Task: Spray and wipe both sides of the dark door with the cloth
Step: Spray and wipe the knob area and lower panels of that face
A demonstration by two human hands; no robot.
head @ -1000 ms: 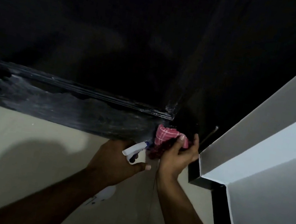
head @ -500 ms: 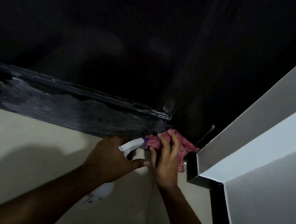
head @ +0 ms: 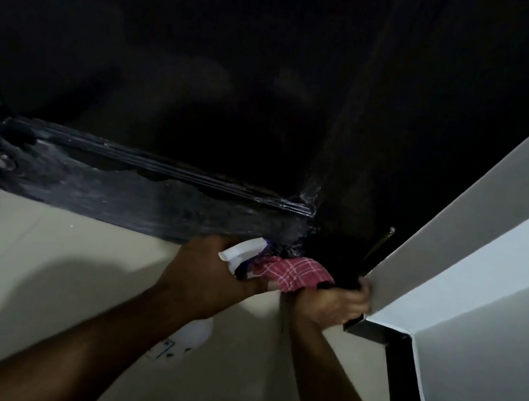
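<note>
The dark door (head: pixel 207 70) fills the upper view; its bottom rail (head: pixel 138 201) looks wet and streaked above the floor. My left hand (head: pixel 207 271) grips a white spray bottle (head: pixel 240 257), nozzle up near the door's lower right corner; the bottle's body (head: pixel 197 332) shows under my wrist. My right hand (head: pixel 333 303) holds a pink checked cloth (head: pixel 293 272) low against the door's bottom corner, beside the wall edge. Its fingertips are blurred.
A white wall corner (head: pixel 451 282) juts in at the right, with a black skirting strip (head: pixel 401 378) at its foot. A thin metal rod (head: pixel 379 246) stands by the door's edge. Pale floor tiles (head: pixel 35 285) spread below.
My right hand has slid with the cloth down and to the right, from the door's bottom corner toward the wall edge. The left hand with the bottle has shifted slightly.
</note>
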